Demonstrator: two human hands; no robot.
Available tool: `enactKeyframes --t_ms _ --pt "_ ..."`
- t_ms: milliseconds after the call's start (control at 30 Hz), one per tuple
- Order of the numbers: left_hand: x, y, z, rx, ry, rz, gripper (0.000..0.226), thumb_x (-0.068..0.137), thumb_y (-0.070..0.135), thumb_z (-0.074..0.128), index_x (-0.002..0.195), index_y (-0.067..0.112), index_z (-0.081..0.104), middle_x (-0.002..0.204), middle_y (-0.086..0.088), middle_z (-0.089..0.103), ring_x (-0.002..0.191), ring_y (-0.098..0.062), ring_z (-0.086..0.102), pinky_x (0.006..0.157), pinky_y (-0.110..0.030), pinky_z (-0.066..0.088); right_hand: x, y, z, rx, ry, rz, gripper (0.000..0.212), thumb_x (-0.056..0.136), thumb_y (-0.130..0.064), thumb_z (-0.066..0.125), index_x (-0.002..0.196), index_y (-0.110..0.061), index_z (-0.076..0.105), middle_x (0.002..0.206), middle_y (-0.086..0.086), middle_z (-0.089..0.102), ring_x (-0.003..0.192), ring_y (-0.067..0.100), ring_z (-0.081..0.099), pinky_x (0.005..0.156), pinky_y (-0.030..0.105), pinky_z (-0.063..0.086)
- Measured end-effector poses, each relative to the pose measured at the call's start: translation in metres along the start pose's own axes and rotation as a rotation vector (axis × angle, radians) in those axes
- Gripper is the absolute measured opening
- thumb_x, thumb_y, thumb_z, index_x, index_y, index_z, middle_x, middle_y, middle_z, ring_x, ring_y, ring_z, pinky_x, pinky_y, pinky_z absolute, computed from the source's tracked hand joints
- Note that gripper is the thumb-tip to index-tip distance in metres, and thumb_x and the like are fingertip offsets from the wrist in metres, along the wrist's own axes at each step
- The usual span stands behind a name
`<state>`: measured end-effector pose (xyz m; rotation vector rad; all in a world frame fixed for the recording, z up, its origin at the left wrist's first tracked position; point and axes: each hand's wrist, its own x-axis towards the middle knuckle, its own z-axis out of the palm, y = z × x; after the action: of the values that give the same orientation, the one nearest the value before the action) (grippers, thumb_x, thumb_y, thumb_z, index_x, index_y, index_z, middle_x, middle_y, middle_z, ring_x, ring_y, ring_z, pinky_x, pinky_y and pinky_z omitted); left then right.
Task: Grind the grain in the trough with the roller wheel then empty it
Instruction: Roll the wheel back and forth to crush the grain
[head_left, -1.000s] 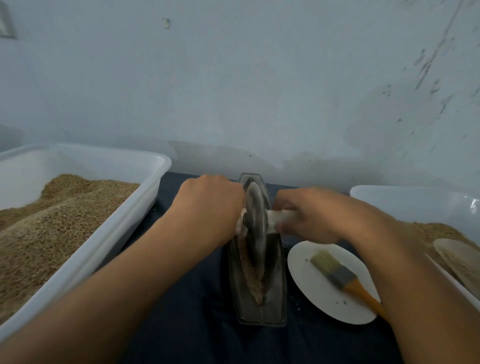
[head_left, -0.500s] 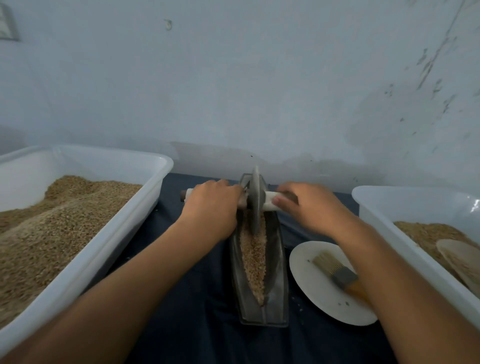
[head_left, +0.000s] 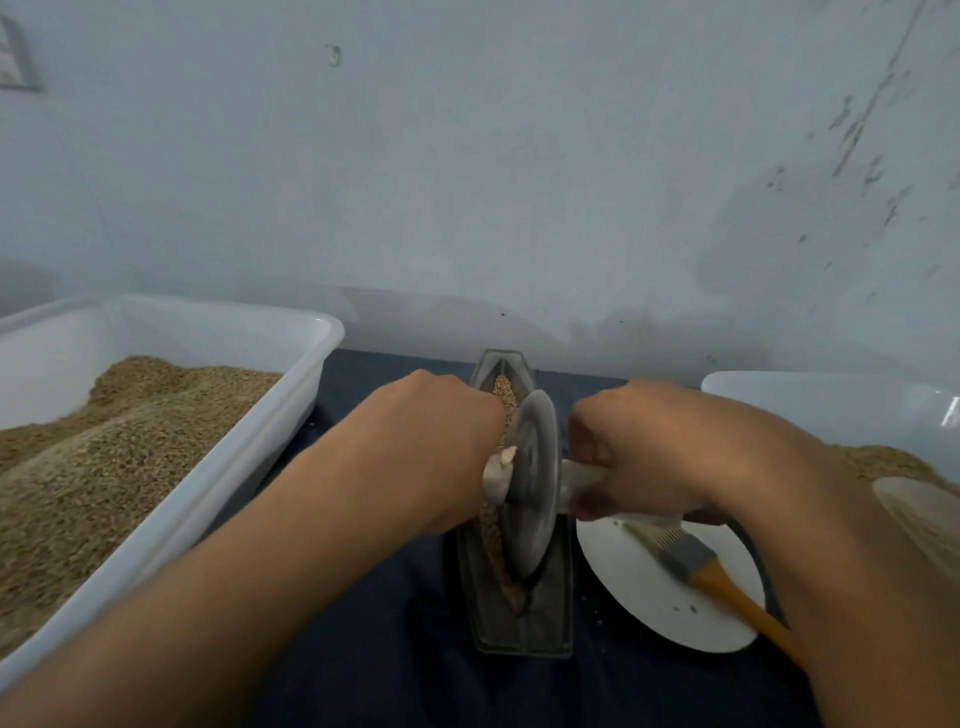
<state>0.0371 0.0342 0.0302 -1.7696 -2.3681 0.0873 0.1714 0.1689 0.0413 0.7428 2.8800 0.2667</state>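
You've got both fists wrapped around the axle handle, one on each side of the roller wheel (head_left: 530, 488). Your left hand (head_left: 436, 452) is curled tight on its end, and only a stub of pale handle pokes out by the disc. Your right hand (head_left: 644, 467) is clenched on the other end, right next to the hub. A hand on each side makes sense to me: it keeps the thin disc standing on edge in the groove so it doesn't flop sideways.

The wheel sits in the trough (head_left: 522, 618), around the middle and a bit toward your end. The grain (head_left: 503, 391) shows as a strip running up the far end of the groove, and a darker streak trails toward the near tip, probably the crushed stuff. So you're mid-grind, I'd say, with the emptying not started yet.

The trough lies lengthwise on the dark cloth (head_left: 363, 665), pointing away from you, which suits a straight push-pull stroke. The big bin of grain (head_left: 311, 364) on your left and the second bin (head_left: 831, 395) on your right are both within reach. The white plate (head_left: 649, 597) sits just beside the trough with the brush (head_left: 691, 558) lying on it, likely for sweeping out the groove.

Watch your left knuckles, they're nearly on the trough rim.
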Motion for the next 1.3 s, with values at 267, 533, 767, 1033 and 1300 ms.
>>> enactKeyframes --t_ms 267,533,767,1033,1300 --pt "0.033 -0.014 0.035 -0.071 0.088 -0.149 0.022 0.086 0.017 0.058 0.107 0.026 0.059 0.094 0.002 0.039 0.088 -0.021 0.047 0.07 -0.038 0.042 0.041 0.013 0.027 0.181 0.146 0.05 0.018 0.093 -0.046 0.051 0.097 -0.031 0.059 0.088 -0.005 0.063 0.078 0.018 0.06 0.067 0.038 0.053" --pt "0.061 -0.027 0.079 -0.168 0.371 -0.154 0.048 0.088 0.017 0.06 0.134 0.022 0.047 0.118 -0.001 0.061 0.11 -0.023 0.054 0.095 -0.032 0.037 0.082 0.016 0.068 0.2 0.628 0.082 0.032 0.104 -0.042 0.036 0.117 -0.03 0.063 0.104 -0.002 0.067 0.094 0.025 0.062 0.069 0.033 0.034" --pt "0.051 -0.027 0.055 -0.111 0.177 -0.17 0.015 0.088 0.021 0.052 0.103 0.022 0.052 0.091 0.002 0.056 0.08 -0.02 0.052 0.072 -0.038 0.049 0.06 0.022 0.045 0.287 0.366 -0.01 0.029 0.1 -0.045 0.047 0.123 -0.033 0.062 0.113 -0.004 0.069 0.099 0.02 0.064 0.078 0.038 0.052" --pt "0.004 0.0 0.005 0.07 0.13 -0.044 0.032 0.086 0.038 0.054 0.064 0.024 0.035 0.066 0.006 0.036 0.054 -0.011 0.031 0.052 -0.029 0.027 0.013 0.003 0.006 0.094 0.125 -0.088 0.035 0.075 -0.055 0.07 0.081 -0.037 0.04 0.077 -0.017 0.051 0.065 -0.001 0.046 0.048 0.024 0.028" --pt "0.01 -0.008 0.012 0.085 0.132 -0.102 0.017 0.085 0.037 0.059 0.075 0.025 0.052 0.069 0.007 0.046 0.056 -0.011 0.038 0.049 -0.028 0.028 0.016 0.004 0.008 0.165 0.092 -0.088 0.035 0.075 -0.056 0.074 0.093 -0.04 0.048 0.086 -0.02 0.055 0.072 -0.002 0.048 0.052 0.023 0.032"
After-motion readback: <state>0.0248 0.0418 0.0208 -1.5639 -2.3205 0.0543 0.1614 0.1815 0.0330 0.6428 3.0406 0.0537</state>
